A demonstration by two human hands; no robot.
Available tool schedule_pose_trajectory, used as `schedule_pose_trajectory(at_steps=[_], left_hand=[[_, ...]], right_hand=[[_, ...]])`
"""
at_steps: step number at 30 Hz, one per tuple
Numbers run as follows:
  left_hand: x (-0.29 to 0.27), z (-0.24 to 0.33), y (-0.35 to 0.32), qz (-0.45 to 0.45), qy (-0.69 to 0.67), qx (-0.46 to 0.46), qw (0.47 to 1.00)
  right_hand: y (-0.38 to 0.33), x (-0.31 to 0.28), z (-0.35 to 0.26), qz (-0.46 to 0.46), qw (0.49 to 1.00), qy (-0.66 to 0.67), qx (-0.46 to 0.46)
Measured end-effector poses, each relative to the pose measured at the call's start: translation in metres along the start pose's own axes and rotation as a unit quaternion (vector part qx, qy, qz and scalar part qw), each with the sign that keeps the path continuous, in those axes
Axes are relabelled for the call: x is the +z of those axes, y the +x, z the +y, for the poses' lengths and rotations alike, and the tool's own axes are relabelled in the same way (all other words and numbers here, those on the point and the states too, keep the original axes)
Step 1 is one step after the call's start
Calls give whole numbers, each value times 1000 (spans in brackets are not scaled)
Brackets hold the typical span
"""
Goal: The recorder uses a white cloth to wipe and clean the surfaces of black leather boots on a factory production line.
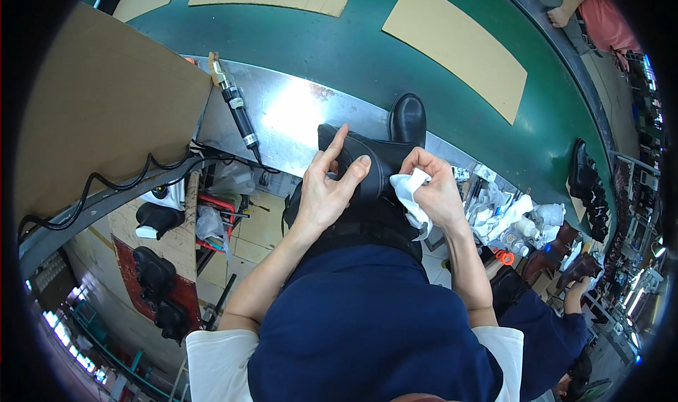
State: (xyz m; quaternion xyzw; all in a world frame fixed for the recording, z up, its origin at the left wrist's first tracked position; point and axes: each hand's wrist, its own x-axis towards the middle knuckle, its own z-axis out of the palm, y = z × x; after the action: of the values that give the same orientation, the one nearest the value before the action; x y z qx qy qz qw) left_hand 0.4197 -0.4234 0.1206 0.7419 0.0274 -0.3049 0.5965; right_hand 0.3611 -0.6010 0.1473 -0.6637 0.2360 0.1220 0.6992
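A black leather boot point(395, 137) lies in front of me, its toe on the metal bench edge and its shaft over my lap. My left hand point(328, 187) rests on the boot's shaft, thumb pressed to it and the other fingers spread. Bunched in my right hand point(438, 190) is a white cloth point(409, 194), held against the right side of the shaft. My dark blue apron fills the lower middle of the view.
A green conveyor belt point(339, 45) with tan cardboard sheets point(455, 45) runs behind the metal bench point(282, 120). A black power tool point(236, 109) with a coiled cable lies at left beside a large cardboard panel point(92, 105). Bottles, rags and several boots crowd the right. Other people work there.
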Motion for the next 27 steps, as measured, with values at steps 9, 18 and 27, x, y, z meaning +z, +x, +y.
schedule_pose_trajectory(at_steps=[9, 18, 27], left_hand=[[2, 0, 0, 0, 23, 21, 1000], [2, 1, 0, 1, 25, 21, 999], [3, 0, 0, 0, 34, 24, 999]], right_hand=[[-1, 5, -7, 4, 999, -28, 20], [-1, 5, -9, 10, 999, -16, 31], [-1, 4, -9, 8, 999, -19, 34]])
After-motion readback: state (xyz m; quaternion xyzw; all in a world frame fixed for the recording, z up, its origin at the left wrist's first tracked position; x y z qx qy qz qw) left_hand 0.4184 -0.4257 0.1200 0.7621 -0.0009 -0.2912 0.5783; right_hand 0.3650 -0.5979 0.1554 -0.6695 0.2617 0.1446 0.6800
